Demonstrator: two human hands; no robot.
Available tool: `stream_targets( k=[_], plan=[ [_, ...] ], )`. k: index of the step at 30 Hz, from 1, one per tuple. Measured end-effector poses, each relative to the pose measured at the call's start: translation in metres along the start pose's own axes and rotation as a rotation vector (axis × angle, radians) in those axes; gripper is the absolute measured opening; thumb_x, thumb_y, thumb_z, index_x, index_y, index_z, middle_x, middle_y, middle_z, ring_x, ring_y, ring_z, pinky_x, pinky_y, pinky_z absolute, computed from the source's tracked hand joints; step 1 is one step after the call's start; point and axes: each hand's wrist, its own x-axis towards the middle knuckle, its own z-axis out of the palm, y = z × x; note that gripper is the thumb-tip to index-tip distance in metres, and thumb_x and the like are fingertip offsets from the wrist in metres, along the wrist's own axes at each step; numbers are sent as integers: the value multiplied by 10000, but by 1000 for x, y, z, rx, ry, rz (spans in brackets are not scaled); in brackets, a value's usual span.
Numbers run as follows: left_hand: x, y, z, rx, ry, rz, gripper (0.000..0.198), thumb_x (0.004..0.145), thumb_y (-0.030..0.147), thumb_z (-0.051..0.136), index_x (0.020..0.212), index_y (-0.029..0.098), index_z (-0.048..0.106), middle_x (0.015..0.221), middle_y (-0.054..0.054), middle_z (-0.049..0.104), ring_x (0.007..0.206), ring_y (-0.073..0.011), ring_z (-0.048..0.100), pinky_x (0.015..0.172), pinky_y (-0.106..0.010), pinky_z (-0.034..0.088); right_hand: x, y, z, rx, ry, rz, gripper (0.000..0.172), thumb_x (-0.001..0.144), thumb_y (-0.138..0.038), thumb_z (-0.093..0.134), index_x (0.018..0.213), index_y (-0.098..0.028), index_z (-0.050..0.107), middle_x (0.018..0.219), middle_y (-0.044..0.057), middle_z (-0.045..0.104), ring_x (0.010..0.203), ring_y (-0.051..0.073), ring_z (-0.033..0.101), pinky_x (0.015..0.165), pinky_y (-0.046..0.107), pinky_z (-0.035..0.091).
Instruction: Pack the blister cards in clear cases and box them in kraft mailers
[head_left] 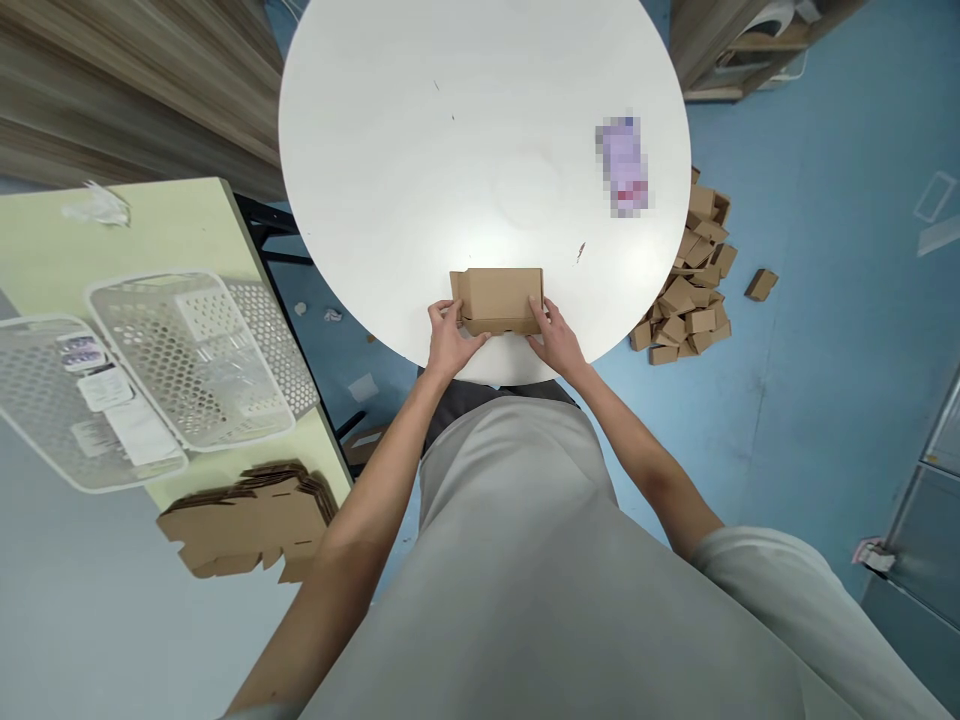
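A small brown cardboard box lies on the white round table at its near edge, with a flap sticking out at its left end. My left hand grips the box's left end, fingers at the flap and thumb along the near side. At the other end, my right hand holds the right near corner, one finger resting on top. Both hands are closed around the cardboard. The underside of the box is hidden.
Folded boxes lie in a pile on the blue floor to the right. A stack of flat cardboard blanks and white perforated baskets stand on the pale yellow table at left. A blurred purple item lies on the round table.
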Motion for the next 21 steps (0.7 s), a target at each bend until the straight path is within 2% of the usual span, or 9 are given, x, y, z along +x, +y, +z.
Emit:
stream_targets(
  k=[4, 7, 9, 12, 15, 18, 21],
  plan=[
    [-1, 0, -1, 8, -43, -49, 859, 732, 343, 974, 1497, 210, 606, 1549, -162, 401, 1244, -294, 672, 1121, -478, 616, 2, 0, -2, -7, 3, 20, 873, 1018, -214, 568, 1816, -247, 216, 1804, 213, 333, 1520, 382, 549, 1150, 575, 601],
    [2, 0, 2, 35, -57, -58, 758, 734, 363, 975, 1400, 188, 660, 1537, -187, 437, 1398, -368, 599, 1148, -515, 596, 3, -2, -2, -8, -37, -18, 874, 1000, -196, 572, 1808, -275, 248, 1812, 195, 338, 1477, 390, 588, 1141, 585, 605],
    [2, 2, 6, 97, -55, 4, 771, 742, 380, 978, 1416, 196, 652, 1576, -207, 453, 1529, -426, 493, 1243, -580, 514, 3, -5, -1, -12, -55, -27, 872, 996, -194, 575, 1805, -283, 261, 1815, 192, 339, 1462, 396, 601, 1118, 587, 618],
    [-3, 7, 10, 186, -36, 119, 959, 803, 417, 952, 1614, 195, 492, 1708, -257, 393, 1648, -463, 356, 1345, -650, 362, 3, -9, 0, -12, -48, -1, 860, 998, -196, 563, 1803, -261, 267, 1817, 205, 326, 1478, 397, 589, 1091, 571, 633],
    [-10, 10, 13, 218, -71, 189, 1088, 868, 466, 897, 1727, 142, 314, 1807, -311, 264, 1714, -467, 251, 1369, -655, 309, 3, -10, 0, 13, -37, -2, 865, 988, -203, 555, 1803, -247, 269, 1826, 206, 308, 1501, 399, 568, 1093, 576, 633],
    [-12, 7, 14, 201, -108, 189, 1049, 936, 516, 807, 1754, 137, 271, 1843, -304, 214, 1737, -447, 212, 1371, -656, 307, 3, -8, 1, 35, -24, -20, 852, 983, -228, 567, 1793, -237, 302, 1826, 202, 312, 1522, 405, 544, 1106, 594, 623],
    [-7, 2, 12, 161, -98, 177, 915, 1004, 462, 691, 1761, 140, 291, 1846, -282, 239, 1738, -414, 231, 1378, -649, 290, 5, -7, 1, 44, -7, -23, 818, 993, -268, 583, 1776, -219, 351, 1810, 206, 342, 1516, 397, 541, 1158, 604, 588]
  ],
)
